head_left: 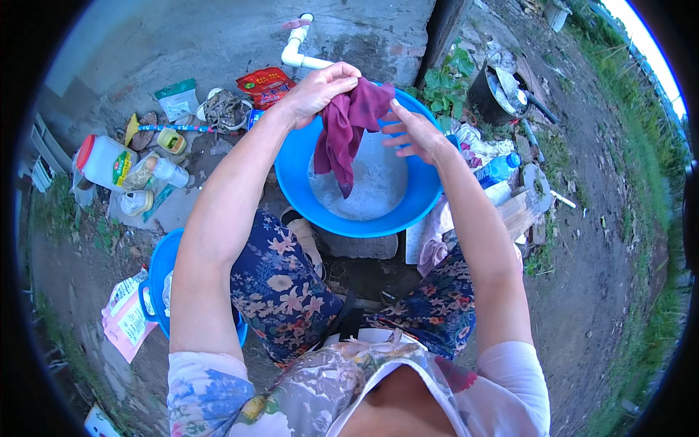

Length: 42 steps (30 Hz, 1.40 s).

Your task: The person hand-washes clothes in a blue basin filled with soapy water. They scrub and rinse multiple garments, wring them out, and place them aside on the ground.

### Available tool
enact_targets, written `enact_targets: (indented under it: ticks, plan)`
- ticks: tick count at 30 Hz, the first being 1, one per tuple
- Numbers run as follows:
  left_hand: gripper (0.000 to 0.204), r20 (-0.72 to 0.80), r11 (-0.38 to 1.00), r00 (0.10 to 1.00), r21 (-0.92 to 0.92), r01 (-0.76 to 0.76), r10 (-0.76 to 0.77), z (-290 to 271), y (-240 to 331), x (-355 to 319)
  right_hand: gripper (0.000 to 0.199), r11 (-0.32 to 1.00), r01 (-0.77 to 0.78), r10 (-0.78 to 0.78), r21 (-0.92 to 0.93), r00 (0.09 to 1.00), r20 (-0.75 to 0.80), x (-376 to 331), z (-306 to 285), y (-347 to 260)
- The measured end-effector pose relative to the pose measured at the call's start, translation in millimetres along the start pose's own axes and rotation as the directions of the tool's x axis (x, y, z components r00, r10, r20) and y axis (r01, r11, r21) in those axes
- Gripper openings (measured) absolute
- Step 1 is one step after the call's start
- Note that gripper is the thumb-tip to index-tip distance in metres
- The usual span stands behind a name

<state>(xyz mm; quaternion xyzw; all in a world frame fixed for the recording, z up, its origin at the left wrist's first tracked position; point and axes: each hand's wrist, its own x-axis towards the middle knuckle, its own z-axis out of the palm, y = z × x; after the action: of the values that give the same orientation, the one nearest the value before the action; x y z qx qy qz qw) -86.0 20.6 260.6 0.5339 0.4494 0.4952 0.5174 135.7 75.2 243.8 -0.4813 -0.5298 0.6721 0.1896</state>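
A wet-looking maroon cloth (348, 135) hangs in folds above a round blue basin (295, 175). My left hand (320, 91) is closed, pinching the cloth's upper edge between thumb and fingers. On the other side, my right hand (413, 133) has its fingers spread, with the thumb tip close to the cloth's right end; whether it touches cannot be made out. Pale, sudsy water (371, 182) fills the bottom of the basin, and the cloth's lower tip hangs over it.
A white pipe (295, 54) juts from the wall behind the basin. At left lie a red-lidded white jug (105, 162), a red packet (266, 86) and a smaller blue bucket (156, 280). To the right are a blue bottle (497, 169) and a black bucket (484, 98).
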Motion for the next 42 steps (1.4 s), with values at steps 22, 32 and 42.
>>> enact_targets:
  ticks: [22,32,42]
  plan:
    - [0.085,0.030,0.979,0.982,0.081,-0.186,0.184,6,14,-2,0.038,0.615,0.694,-0.727,-0.374,0.683,0.073,-11,46,-103]
    - [0.043,-0.011,0.989,0.989,0.009,0.148,-0.148,25,-30,24,0.038,0.646,0.316,-0.531,-0.695,0.840,-0.111,-34,-81,-80]
    - [0.034,0.078,0.891,0.993,0.452,0.047,-0.092,25,-53,34,0.064,0.604,0.720,-0.713,-0.341,0.680,0.174,43,-1,28]
